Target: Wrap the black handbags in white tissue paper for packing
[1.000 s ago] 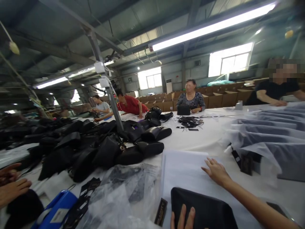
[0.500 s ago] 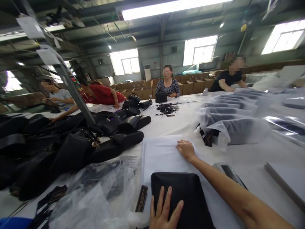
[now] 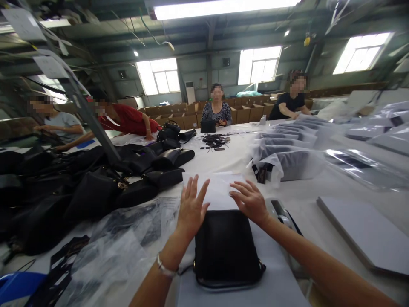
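Observation:
A black bag (image 3: pixel 225 249) lies flat on white sheets (image 3: pixel 271 279) in front of me. My left hand (image 3: pixel 192 204) is over the bag's far left corner, fingers spread, and a bracelet circles that wrist. At the far right corner my right hand (image 3: pixel 251 199) reaches over the paper with its fingers apart. Neither hand holds anything that shows. Beyond the bag, the far part of the white paper (image 3: pixel 217 187) shows between my hands.
Black bags (image 3: pixel 92 196) pile up at left, behind clear plastic (image 3: pixel 128 243). Wrapped bags (image 3: pixel 294 162) stand at right, near a stack of grey boards (image 3: pixel 361 234). Black tags (image 3: pixel 215 140) lie farther back. Several people work around the table.
My left hand has moved forward from the bag's face to its far corner. My right hand has come back towards the bag. The bag's lower edge now shows, and the view has shifted right.

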Tool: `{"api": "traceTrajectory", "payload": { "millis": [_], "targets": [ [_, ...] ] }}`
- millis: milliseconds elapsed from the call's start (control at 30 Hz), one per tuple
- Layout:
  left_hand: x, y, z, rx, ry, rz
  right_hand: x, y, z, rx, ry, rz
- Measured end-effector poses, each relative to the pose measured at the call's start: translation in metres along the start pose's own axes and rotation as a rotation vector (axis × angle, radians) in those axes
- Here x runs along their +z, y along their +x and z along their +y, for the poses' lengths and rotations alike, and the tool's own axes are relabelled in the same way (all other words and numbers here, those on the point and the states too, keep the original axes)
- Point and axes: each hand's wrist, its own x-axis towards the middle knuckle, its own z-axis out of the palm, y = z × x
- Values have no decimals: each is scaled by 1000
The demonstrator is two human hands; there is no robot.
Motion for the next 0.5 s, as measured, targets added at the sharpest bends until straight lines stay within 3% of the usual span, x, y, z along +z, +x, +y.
{"api": "traceTrajectory", "payload": {
  "millis": [100,200,333,500],
  "targets": [
    [-11,36,0,108,130,-4,-33,-21,-19,-99,-5,-8],
    [-22,37,3,227,104,-143,-63,-39,-34,-107,-2,-3],
    [-26,-13,18,287,40,-244,-90,-53,-54,-59,2,-10],
    [-12,-85,40,269,39,-212,-87,-68,-84,-112,113,-313]
  ]
}}
